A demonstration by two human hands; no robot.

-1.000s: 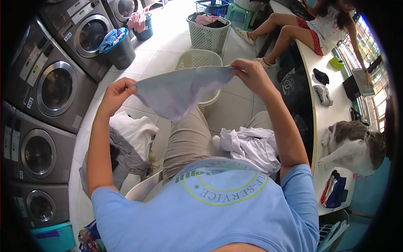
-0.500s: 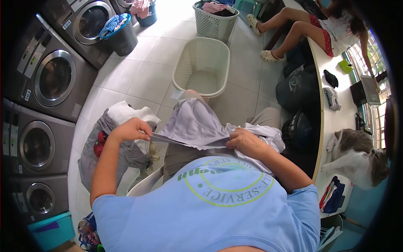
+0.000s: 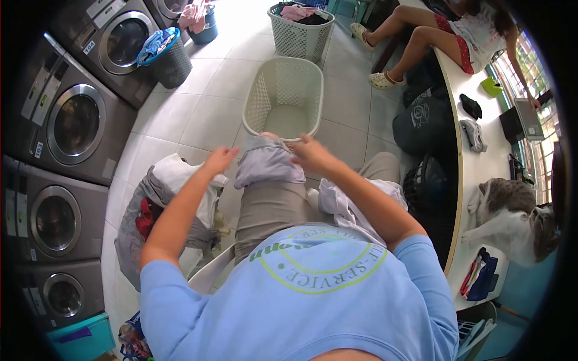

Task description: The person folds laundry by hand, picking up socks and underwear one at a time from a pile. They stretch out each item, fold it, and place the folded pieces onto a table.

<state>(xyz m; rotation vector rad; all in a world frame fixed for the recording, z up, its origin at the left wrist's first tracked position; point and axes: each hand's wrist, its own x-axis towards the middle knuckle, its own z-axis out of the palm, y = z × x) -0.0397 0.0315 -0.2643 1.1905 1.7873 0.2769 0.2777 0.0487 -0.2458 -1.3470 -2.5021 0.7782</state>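
A lavender-grey garment [image 3: 272, 166] lies folded over my left knee, in a smaller bundle near the basket. My left hand [image 3: 221, 161] hovers just left of it, fingers apart and holding nothing. At the cloth's right edge is my right hand [image 3: 314, 156], somewhat blurred, with its fingers spread. A white garment [image 3: 343, 201] rests on my right thigh. Beyond my knee stands an off-white laundry basket [image 3: 283, 114] with perforated sides and nothing in it.
On my left a grey bag [image 3: 135, 234] overflows with laundry beside front-loading machines [image 3: 75, 123]. Full baskets [image 3: 301, 33] stand ahead. Along the right runs a white counter [image 3: 448, 114] with a cat [image 3: 512, 219] and a seated person [image 3: 475, 36].
The lavender-grey garment was stretched between both hands across my lap. Now it is folded farther forward on my knee, and both hands have moved forward and released it.
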